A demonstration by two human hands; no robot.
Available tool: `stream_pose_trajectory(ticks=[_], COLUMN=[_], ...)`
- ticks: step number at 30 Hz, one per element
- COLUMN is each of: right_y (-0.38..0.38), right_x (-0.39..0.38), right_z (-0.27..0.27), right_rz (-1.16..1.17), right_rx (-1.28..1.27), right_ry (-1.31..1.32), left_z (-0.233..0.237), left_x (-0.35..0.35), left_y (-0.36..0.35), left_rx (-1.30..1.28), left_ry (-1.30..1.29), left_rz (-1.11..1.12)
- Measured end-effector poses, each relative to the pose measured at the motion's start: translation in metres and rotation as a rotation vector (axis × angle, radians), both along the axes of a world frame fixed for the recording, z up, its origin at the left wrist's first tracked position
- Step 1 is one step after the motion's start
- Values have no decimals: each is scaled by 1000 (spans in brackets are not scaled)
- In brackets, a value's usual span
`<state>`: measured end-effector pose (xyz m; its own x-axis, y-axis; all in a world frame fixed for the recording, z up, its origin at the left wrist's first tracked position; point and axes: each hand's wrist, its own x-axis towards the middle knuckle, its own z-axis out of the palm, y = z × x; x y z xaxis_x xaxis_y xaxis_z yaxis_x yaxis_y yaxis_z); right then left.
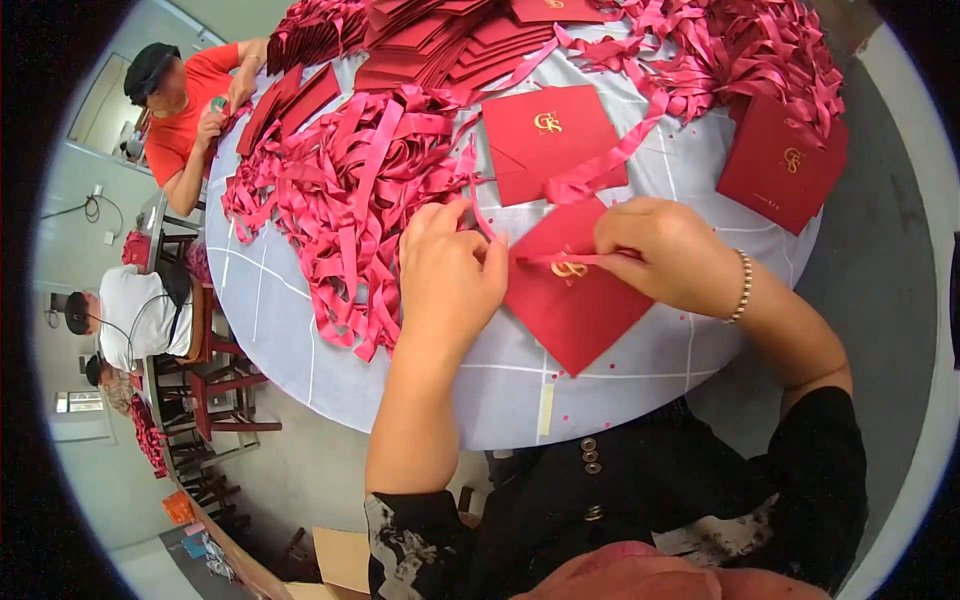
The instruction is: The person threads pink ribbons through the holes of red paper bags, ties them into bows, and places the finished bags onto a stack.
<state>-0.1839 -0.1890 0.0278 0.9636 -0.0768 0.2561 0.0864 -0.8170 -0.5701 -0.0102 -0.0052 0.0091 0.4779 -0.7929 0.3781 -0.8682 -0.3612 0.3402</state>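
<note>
So the red envelope [578, 315] sits turned like a diamond at the near edge of the tabletop [640, 375], right in front of the person. It has a gold emblem in the middle and lies flat. Can't tell if anything's inside it.

A pink-red ribbon [558, 259] runs straight across it, just over the emblem, pulled taut between both hands. The left hand [450, 272] is at the envelope's left corner with its fingers curled in tight, pinching that end of the ribbon. The right hand [668, 252] rests on the envelope's right corner, also closed up, gripping the other end. There's a beaded bracelet [741, 287] on that wrist.

Just behind, toward the middle of the tabletop, is a second envelope [545, 135] with the same gold mark and a loose ribbon draped over its lower right corner. A third envelope [782, 165] lies near the right edge, half under a tangle of ribbons [745, 50].

Left of the hands there's a big ribbon heap [345, 195] sprawling toward the left edge. At the far edge are stacks of envelopes [440, 45].

A co-worker in a red shirt [180, 115] sits at the far left edge, and another person in a white shirt [140, 315] sits well apart at a different table.
</note>
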Motion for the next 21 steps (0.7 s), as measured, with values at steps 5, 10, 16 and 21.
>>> stream_pose_trajectory(ticks=[5, 10, 16, 21], right_y=[-19, -20, 1, -21], right_x=[-44, -58, -47, -53], right_z=[7, -7, -19, 12], right_rz=[-77, -85, 71, -108], right_rx=[258, 240, 104, 281], right_ry=[173, 204, -87, 145], left_z=[5, -5, -15, -8], left_x=[-6, -28, -27, -11], left_y=[-6, -36, -36, -19], left_rx=[-7, -207, 120, 42], left_ry=[-135, 177, 653, 734], left_rz=[13, -221, -269, -261])
